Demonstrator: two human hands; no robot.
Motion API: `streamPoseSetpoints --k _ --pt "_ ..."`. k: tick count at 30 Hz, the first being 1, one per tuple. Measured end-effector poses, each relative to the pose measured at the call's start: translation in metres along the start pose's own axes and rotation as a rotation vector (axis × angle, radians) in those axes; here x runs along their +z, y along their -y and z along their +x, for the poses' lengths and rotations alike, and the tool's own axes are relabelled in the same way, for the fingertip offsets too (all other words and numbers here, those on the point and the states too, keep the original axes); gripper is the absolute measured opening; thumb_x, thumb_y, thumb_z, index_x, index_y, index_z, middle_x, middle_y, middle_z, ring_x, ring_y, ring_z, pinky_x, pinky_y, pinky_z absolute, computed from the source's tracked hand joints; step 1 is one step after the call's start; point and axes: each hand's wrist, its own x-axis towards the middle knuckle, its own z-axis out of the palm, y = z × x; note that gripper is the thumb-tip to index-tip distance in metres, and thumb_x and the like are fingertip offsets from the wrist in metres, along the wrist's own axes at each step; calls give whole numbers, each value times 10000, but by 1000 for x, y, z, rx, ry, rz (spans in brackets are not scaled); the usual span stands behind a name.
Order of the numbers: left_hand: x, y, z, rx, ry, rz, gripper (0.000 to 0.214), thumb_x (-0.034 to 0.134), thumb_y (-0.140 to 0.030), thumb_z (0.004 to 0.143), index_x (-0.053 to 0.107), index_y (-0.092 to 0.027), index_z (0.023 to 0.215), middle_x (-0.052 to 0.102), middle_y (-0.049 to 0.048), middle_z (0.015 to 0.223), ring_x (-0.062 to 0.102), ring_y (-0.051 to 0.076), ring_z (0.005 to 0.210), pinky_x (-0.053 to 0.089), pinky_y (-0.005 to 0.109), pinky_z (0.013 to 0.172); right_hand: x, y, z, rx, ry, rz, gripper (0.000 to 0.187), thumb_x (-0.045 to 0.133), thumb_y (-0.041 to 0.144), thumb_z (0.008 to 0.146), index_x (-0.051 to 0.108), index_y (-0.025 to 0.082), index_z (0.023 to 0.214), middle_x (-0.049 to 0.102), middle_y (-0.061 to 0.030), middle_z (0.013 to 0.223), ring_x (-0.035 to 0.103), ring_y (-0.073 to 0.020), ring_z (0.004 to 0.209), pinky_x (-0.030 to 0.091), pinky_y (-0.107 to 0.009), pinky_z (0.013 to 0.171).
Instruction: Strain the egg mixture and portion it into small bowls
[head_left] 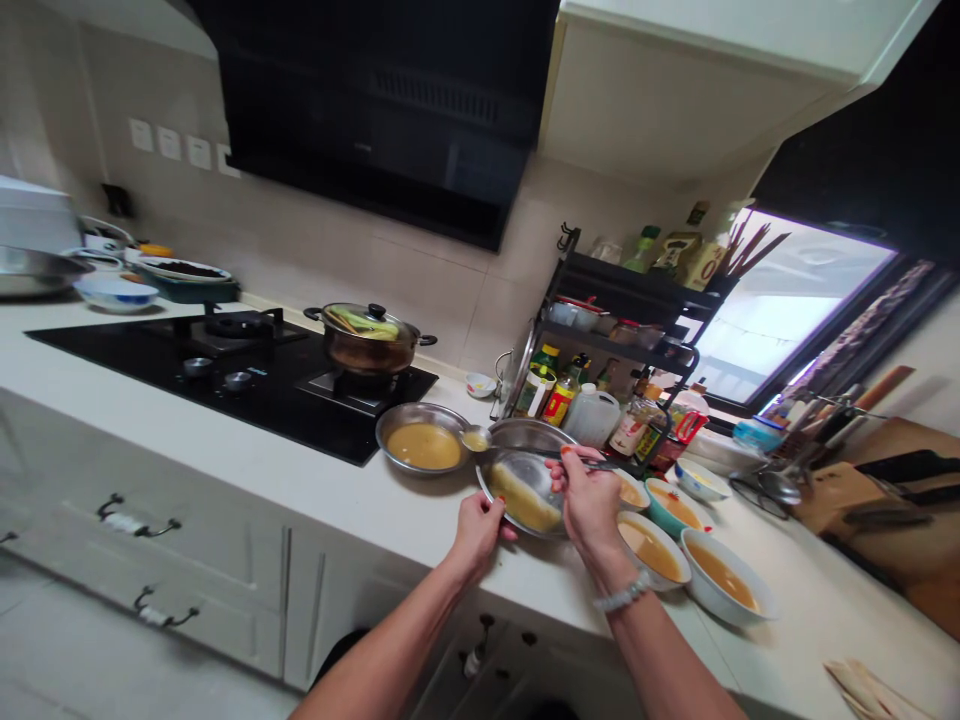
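Well, from here I see the left hand pinching the near rim of the tilted steel bowl, while the right hand grasps the ladle, its scoop leftward of that grip, beside the shallow metal pan; filled bowls sit rightward.

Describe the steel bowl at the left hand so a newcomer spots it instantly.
Find the black gas cooktop; just past its right end sits a first steel bowl. The wanted steel bowl is next to it on the right, its near rim gripped by the left hand. Unlike the first, its tan liquid pools toward the near side, leaving shiny bottom bare.
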Motion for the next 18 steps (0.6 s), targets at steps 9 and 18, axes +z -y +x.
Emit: streamPoseSetpoints --k 9,18 --pt "0 -2 -1 25 16 -29 294 696 -368 646 497 -165 573 563 -21 450 537 109 358 370 188 361 37 -29 -20 -303 391 -320 200 554 344 834 648 179 899 645 -24 709 573 -114 495 481 -218 464" --pt "-1 0 0 -3 5 18 248 667 -342 687 521 -152 622 565 -15 448 544 107 344 343 172 349 -22 -10 -26 -388 232 -366 225 567 367 851 646 182 952 648 -38 735 580 -124 502 505 -243 457"
